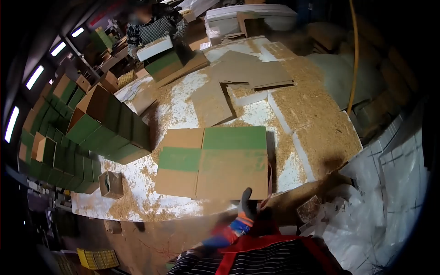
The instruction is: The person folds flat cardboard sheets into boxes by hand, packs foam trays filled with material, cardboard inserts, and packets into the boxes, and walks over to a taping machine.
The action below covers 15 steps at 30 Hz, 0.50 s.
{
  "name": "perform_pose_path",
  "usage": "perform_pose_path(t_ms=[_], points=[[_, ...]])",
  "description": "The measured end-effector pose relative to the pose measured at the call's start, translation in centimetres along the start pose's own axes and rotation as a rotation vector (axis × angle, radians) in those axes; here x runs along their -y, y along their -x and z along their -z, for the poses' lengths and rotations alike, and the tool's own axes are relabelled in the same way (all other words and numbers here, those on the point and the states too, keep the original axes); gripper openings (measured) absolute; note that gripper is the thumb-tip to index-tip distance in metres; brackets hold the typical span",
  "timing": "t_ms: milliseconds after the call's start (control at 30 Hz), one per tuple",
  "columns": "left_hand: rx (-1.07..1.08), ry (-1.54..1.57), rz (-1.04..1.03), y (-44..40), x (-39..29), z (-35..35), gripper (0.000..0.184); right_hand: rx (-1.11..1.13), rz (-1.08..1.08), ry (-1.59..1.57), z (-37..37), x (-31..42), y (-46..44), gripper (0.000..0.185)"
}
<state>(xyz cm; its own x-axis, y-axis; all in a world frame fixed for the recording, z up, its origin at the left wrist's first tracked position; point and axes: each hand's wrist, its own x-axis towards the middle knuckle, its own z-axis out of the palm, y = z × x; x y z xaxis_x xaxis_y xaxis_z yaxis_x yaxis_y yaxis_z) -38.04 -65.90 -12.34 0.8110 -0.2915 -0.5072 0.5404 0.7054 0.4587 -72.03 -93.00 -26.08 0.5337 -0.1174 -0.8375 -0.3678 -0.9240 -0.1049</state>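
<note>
A flat cardboard carton [233,172], brown with green bands, lies on the table in front of me. My left hand [246,208], in a dark glove with orange and blue at the cuff, is at the carton's near edge. Its thumb is stretched up over that edge, apart from the palm. The other fingers are hidden, so whether they grip the carton does not show. Close to the hand, a thin pinkish strap [269,176] runs down the carton's right side. My right hand is out of sight.
Stacked green-and-brown open boxes [110,123] stand at the left. A small container [111,184] is near the front edge. Brown crumbs and cardboard sheets [250,68] cover parts of the white table [181,101]. A co-worker [156,27] stands across it; plastic sheeting [366,220] lies right.
</note>
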Motion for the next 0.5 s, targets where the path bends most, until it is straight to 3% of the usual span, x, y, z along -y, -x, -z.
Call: perform_pose_path(t_ms=[33,67,133,167,200,233,267,300,367,400,467,500], points=[[-0.045,0.130,0.061,-0.4,-0.2,-3.5,0.025,-0.206,-0.012,-0.153,-0.1,-0.5,1.9,0.037],[0.264,0.086,0.149,-4.7,3.0,2.1,0.024,-0.415,0.007,-0.303,0.1,-0.7,3.9,0.044],[0.073,-0.191,0.008,-2.8,2.0,-2.4,0.026,0.196,0.134,-0.525,2.2,-4.8,2.9,0.051],[0.071,-0.306,-0.077,-2.1,2.2,-2.6,0.027,-0.119,0.404,-0.247,10.8,1.0,4.2,0.043],[0.090,-0.491,-0.117,-2.3,2.4,-1.8,0.029,-0.294,0.356,-0.461,15.8,5.1,2.3,0.032],[0.146,-0.743,-0.146,-2.2,2.1,-0.3,0.030,-0.507,0.456,-0.652,23.6,10.6,3.7,0.024],[0.239,-0.953,-0.146,-2.1,1.5,1.1,0.031,-0.450,0.546,-1.218,25.5,12.2,0.2,0.026],[0.329,-0.948,-0.049,-1.3,0.0,1.9,0.033,-1.138,0.854,-0.536,31.3,15.5,0.4,0.030],[0.370,-0.522,0.193,2.5,-5.3,-0.3,0.041,-1.160,0.827,-0.704,38.1,20.6,-2.9,0.043],[0.453,-0.757,0.021,6.5,-10.4,-4.9,0.050,-1.161,0.745,-0.761,40.7,22.5,-4.5,0.048],[0.454,-1.259,-0.567,8.4,-16.8,-6.6,0.054,-1.107,0.577,-0.727,43.5,24.4,-8.3,0.060],[0.199,-1.682,-0.974,6.1,-20.2,-2.7,0.056,-1.081,0.513,-0.685,43.3,24.6,-9.6,0.066]])
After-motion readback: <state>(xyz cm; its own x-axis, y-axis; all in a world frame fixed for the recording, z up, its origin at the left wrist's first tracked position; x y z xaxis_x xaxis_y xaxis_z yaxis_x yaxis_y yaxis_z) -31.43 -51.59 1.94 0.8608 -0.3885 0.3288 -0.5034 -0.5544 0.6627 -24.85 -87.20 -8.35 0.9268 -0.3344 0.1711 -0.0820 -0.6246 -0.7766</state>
